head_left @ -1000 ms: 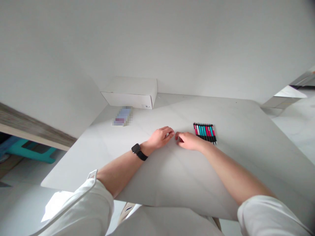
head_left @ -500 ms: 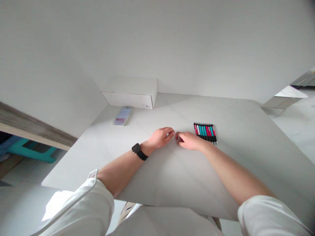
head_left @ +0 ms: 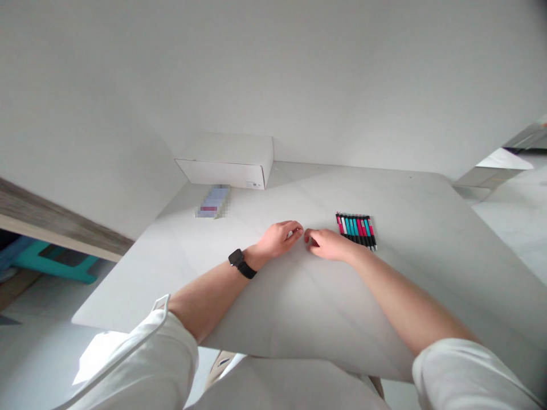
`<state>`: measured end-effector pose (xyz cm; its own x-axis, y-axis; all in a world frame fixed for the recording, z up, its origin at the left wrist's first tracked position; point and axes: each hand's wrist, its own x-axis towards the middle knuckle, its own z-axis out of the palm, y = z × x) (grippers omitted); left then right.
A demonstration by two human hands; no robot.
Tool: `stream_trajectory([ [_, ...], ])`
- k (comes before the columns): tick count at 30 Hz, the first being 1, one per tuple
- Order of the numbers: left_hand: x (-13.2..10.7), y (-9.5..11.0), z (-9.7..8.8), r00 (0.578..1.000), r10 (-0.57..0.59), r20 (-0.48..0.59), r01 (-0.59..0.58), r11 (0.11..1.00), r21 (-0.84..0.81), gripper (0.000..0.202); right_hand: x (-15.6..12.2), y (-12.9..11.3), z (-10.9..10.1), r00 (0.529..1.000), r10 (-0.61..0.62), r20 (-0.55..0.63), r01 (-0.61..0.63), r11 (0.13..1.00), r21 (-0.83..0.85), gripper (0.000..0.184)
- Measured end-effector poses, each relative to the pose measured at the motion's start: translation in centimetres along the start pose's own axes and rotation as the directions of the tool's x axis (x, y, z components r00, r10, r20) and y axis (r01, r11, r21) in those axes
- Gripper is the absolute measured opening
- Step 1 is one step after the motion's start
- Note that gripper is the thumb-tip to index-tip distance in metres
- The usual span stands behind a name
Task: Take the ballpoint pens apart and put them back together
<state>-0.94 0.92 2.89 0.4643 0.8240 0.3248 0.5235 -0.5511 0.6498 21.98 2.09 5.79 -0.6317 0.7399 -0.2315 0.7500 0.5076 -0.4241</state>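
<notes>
My left hand (head_left: 280, 239) rests on the white table near its middle, fingers loosely bent and a small gap between thumb and forefinger. Nothing shows in it. Close beside it, my right hand (head_left: 328, 245) lies with slightly curled fingers apart, also holding nothing visible. The fingertips of the two hands almost meet. Just behind my right hand is a row of several pens (head_left: 356, 229), red, teal and white with black ends, laid side by side. My right wrist and hand hide part of the row's near end.
A white box (head_left: 226, 171) stands at the back left against the wall. In front of it lies a pixelated bluish stack (head_left: 213, 201). A black watch (head_left: 242, 263) is on my left wrist. A teal stool (head_left: 55, 262) stands on the floor at left.
</notes>
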Motion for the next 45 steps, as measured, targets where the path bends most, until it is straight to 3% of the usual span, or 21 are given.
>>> stream_trajectory([
  [9,-0.1,0.1,-0.2,1.0,-0.025,0.009,0.025,1.0,0.011,0.026,-0.3,0.0,-0.5,1.0,0.002,0.012,-0.002,0.999,0.043,0.025],
  [16,-0.1,-0.2,0.0,0.999,-0.054,0.005,0.054,0.999,0.001,0.026,-1.0,1.2,-2.8,0.984,0.039,-0.173,-0.017,0.992,0.127,0.017],
  [21,0.2,-0.3,0.1,0.993,-0.12,-0.022,0.118,0.989,-0.085,0.024,-2.5,4.1,-6.1,0.916,0.189,-0.354,-0.158,0.981,0.115,0.014],
  [25,1.3,0.2,0.4,0.966,-0.257,0.025,0.251,0.91,-0.33,0.03,-4.4,7.9,-8.7,0.841,0.361,-0.403,-0.353,0.931,0.098,0.019],
  [29,3.4,1.6,1.3,0.928,-0.321,0.187,0.368,0.717,-0.592,0.041,-5.8,12.0,-9.9,0.778,0.549,-0.307,-0.55,0.83,0.091,0.031],
  [33,6.1,3.9,2.8,0.888,-0.354,0.293,0.453,0.561,-0.693,0.053,-5.9,15.0,-9.3,0.686,0.713,-0.144,-0.692,0.701,0.174,0.04],
  [36,7.8,5.6,4.2,0.848,-0.422,0.322,0.512,0.495,-0.702,0.061,-5.6,15.9,-8.5,0.686,0.727,0.011,-0.712,0.669,0.214,0.028],
  [39,8.8,6.9,5.4,0.777,-0.482,0.406,0.591,0.336,-0.733,0.069,-5.2,15.8,-7.6,0.696,0.7,0.16,-0.716,0.659,0.231,0.024],
  [45,9.9,8.6,7.1,0.724,-0.534,0.436,0.605,0.189,-0.774,0.056,-3.7,15.4,-6.2,0.703,0.685,0.189,-0.708,0.65,0.276,0.02],
])
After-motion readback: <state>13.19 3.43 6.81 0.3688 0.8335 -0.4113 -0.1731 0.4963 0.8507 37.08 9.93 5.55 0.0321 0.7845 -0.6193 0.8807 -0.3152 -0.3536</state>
